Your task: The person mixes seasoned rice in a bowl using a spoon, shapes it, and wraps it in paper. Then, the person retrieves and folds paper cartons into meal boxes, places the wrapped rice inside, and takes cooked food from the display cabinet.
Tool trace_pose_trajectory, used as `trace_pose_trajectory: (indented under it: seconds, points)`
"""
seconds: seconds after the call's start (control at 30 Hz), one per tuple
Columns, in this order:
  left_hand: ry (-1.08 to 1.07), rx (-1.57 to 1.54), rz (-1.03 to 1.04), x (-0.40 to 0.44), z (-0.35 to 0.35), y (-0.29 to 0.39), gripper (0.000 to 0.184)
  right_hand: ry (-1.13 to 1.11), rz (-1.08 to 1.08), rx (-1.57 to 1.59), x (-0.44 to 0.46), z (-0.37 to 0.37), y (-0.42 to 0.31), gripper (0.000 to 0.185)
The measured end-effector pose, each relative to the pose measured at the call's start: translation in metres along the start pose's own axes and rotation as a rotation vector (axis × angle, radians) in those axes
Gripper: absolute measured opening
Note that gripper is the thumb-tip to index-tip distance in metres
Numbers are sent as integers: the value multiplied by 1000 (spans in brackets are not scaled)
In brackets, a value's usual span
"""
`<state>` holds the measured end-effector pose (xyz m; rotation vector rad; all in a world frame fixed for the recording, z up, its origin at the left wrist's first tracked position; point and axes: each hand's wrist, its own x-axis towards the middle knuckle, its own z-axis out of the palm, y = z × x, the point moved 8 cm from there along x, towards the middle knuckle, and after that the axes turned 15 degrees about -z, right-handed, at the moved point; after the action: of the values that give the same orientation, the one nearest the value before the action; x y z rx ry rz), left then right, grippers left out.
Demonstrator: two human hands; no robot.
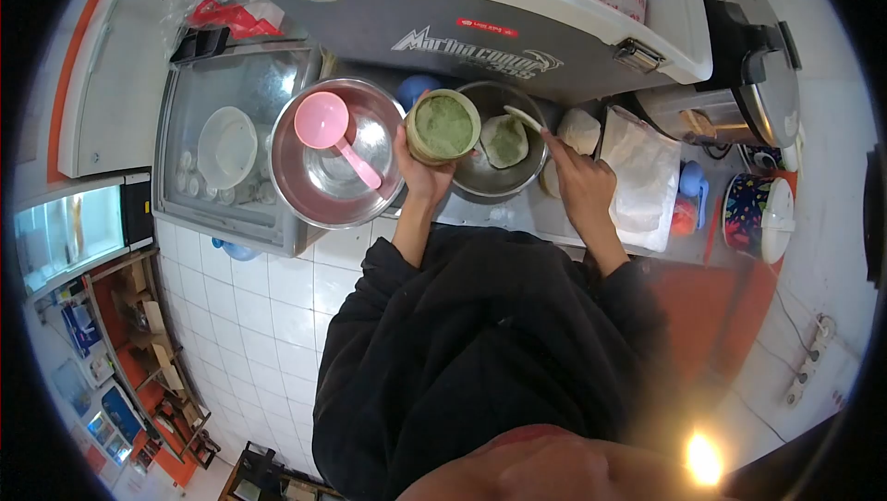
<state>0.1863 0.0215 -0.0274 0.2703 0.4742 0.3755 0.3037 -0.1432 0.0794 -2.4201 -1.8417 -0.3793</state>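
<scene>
My left hand [424, 171] is wrapped round a tub [443, 127] of green paste, tilted so that its open top faces me. In my right hand [579, 177] is a pale flat spatula [524, 118], its end over a metal bowl [485, 183]. A white piece spread with green paste [504, 142] lies in that bowl, below the spatula. Just left of the tub stands a wide metal basin [288, 201], with a pink ladle [322, 120] resting in it.
A large cooler box [425, 25] with wrapped rolls spans the back. White sheets [637, 177] lie at the right, beside a blue item [693, 182] and a patterned container [747, 214]. A glass-topped case [185, 99] holding a white bowl [227, 148] is at the left.
</scene>
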Motion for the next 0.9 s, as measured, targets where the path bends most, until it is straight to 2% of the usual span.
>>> trace_pose_trajectory:
  seconds: [0.2, 0.23, 0.3, 0.33, 0.43, 0.5, 0.57, 0.6, 0.67, 0.7, 0.8, 0.83, 0.9]
  points:
    - [-58, -18, -19, -26, 9, 0, 70, -39, -170, -43, 30, 25, -14, 51]
    - [-53, -20, -18, -33, 4, -2, 70, -98, -216, -54, 34, 40, -18, 53]
    - [-150, 29, -46, -45, 0, -8, 73, -151, -272, -60, 40, 47, -29, 56]
    - [-94, 29, -45, -54, -4, -10, 78, -129, -239, 230, 42, 38, -32, 60]
    - [-115, 93, -84, -73, -8, -22, 82, -123, -154, 1096, 39, -3, -57, 76]
    - [-205, 122, -124, -82, -6, -37, 79, -157, -172, 1335, 28, -20, -81, 88]
    - [33, 230, -164, -82, -36, -62, 72, -146, -131, 1257, 19, -24, -93, 92]
    - [21, 237, -173, -83, -28, -65, 72, -143, -105, 1186, 15, -25, -93, 96]
    - [-23, 216, -425, -84, -10, -93, 70, -168, -36, 1146, 5, -26, -81, 95]
    - [-29, 216, -436, -80, -6, -101, 70, -204, 22, 1115, -3, -24, -73, 94]
    - [-8, 345, -699, -70, -1, -140, 71, -145, 145, 1037, -35, -26, -37, 91]
    - [-10, 347, -707, -63, -2, -143, 71, -144, 154, 1035, -44, -25, -26, 91]
    - [-205, 677, -902, -58, -6, -167, 69, -117, 317, 939, -66, -16, 9, 89]
